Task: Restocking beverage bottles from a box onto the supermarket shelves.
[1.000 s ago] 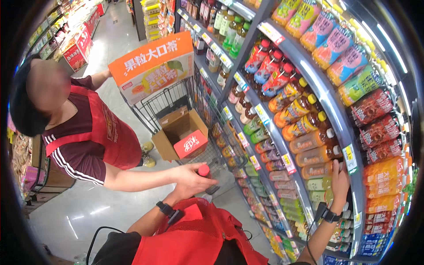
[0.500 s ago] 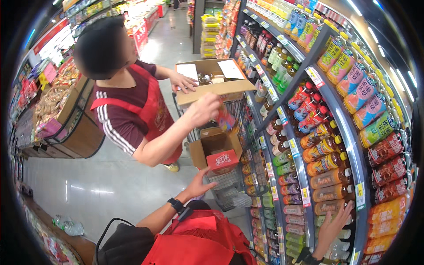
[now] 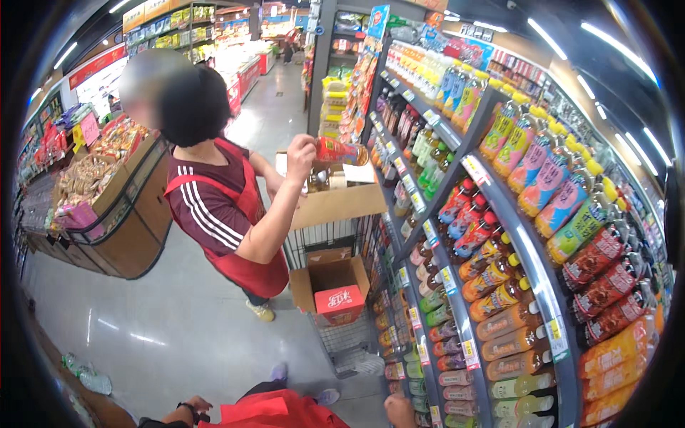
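- Both hands sit lower than before: left hand (image 3: 200,405) near-left of the cart (image 3: 335,345), right hand (image 3: 399,411) near-right of it; cannot tell if either grips.
- Co-worker's hand (image 3: 302,154) holds a bottle (image 3: 340,151) above the cart.
- Seemingly waiting; taking it would call for an open reach.

From where I stood, the person's left hand (image 3: 199,405) hung low at about seven o'clock, its fingers loosely bent toward three, with a short stretch of left forearm (image 3: 173,414) showing behind the wrist. The right hand (image 3: 399,411) hung between five and six, seemingly half curled, its wrist out of sight. The two hands were well apart.
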Tool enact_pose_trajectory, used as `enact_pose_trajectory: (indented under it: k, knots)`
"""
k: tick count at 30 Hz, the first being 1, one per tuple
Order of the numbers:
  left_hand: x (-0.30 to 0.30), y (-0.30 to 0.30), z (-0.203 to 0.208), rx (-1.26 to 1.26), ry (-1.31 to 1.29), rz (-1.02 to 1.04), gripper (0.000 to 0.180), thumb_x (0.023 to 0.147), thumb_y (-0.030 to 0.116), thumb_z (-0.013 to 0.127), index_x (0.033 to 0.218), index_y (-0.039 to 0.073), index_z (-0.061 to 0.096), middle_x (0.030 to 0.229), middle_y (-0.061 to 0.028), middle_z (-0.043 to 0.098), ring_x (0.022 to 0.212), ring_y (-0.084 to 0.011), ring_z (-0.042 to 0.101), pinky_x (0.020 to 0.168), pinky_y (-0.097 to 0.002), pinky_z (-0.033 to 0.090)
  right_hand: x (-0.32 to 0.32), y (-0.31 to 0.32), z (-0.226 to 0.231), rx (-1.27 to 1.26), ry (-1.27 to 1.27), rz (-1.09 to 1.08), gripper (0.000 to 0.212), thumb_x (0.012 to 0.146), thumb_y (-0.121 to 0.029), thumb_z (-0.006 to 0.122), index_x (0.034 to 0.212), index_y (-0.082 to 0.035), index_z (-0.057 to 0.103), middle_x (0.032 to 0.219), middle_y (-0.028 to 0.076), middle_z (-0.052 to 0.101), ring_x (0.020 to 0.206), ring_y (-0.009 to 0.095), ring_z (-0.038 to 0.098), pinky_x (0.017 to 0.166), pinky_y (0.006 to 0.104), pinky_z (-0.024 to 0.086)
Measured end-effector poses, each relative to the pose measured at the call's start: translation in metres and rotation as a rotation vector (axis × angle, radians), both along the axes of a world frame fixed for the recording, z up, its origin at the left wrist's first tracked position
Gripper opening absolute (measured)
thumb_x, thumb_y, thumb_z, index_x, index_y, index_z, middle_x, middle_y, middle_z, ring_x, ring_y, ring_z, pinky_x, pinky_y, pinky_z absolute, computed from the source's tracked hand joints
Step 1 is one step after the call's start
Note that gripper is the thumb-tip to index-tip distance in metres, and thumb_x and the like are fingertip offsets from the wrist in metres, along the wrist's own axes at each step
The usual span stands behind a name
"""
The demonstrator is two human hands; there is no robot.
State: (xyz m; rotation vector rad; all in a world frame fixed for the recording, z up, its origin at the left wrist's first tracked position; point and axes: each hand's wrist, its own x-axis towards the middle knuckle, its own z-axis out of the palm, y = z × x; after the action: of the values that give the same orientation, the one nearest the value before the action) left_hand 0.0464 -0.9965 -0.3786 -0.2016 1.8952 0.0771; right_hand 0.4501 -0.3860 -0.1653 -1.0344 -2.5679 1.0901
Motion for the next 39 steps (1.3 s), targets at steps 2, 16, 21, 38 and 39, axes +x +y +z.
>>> enact_pose_trajectory:
  k: [2, 16, 21, 38, 39]
  knots:
    - [-0.001, 0.011, 0.0, 0.061, 0.073, 0.099, 0.042, 0.087, 0.044, 0.066, 0.105, 0.007, 0.075, 0.098, -0.0071, 0.075, 0.092, -0.0177, 0.07, 0.087, -0.0382, 0.055, 0.002, -0.023, -0.016, 0.024, -0.076, -0.018, 0.015, 0.083, -0.01, 0.053, 0.085, -0.009, 0.068, 0.083, 0.015, 0.067, 0.078, 0.037, 0.064, 0.07, 0.0472, 0.049]
    - [-0.135, 0.043, -0.004, 0.772, 0.29, -0.102, 0.03, 0.085, 0.03, 0.065, 0.096, 0.004, 0.074, 0.096, -0.0134, 0.074, 0.09, -0.0245, 0.07, 0.084, -0.0351, 0.053, 0.046, -0.202, -0.204, -0.015, -0.329, 0.212, 0.019, 0.084, -0.016, 0.054, 0.085, -0.005, 0.069, 0.091, 0.017, 0.069, 0.087, 0.036, 0.066, 0.076, 0.0486, 0.05]
    - [-0.177, -0.08, -0.059, 0.499, 0.039, -0.222, 0.021, 0.082, 0.019, 0.066, 0.1, 0.01, 0.072, 0.093, -0.0041, 0.071, 0.083, -0.0168, 0.067, 0.074, -0.0309, 0.055, 0.057, -0.304, -0.145, -0.133, -0.312, -0.24, 0.019, 0.079, -0.01, 0.051, 0.078, -0.006, 0.069, 0.078, 0.018, 0.067, 0.072, 0.034, 0.064, 0.067, 0.0425, 0.05]
    - [-0.165, 0.048, 0.036, 0.8, 0.083, -0.051, 0.028, 0.093, 0.018, 0.056, 0.103, -0.006, 0.066, 0.089, -0.0125, 0.07, 0.084, -0.0192, 0.069, 0.075, -0.0316, 0.056, 0.085, -0.484, -0.171, -0.089, -0.836, 0.24, 0.022, 0.085, -0.017, 0.053, 0.089, -0.006, 0.071, 0.097, 0.015, 0.07, 0.089, 0.036, 0.068, 0.079, 0.0446, 0.057]
    - [-0.166, 0.057, 0.049, 0.839, 0.059, -0.048, 0.03, 0.093, 0.016, 0.058, 0.108, -0.009, 0.064, 0.093, -0.0137, 0.071, 0.086, -0.0214, 0.069, 0.076, -0.0331, 0.057, 0.073, -0.479, -0.167, -0.199, -0.783, 0.08, 0.021, 0.083, -0.017, 0.053, 0.087, -0.006, 0.072, 0.094, 0.015, 0.071, 0.088, 0.036, 0.068, 0.078, 0.0447, 0.056]
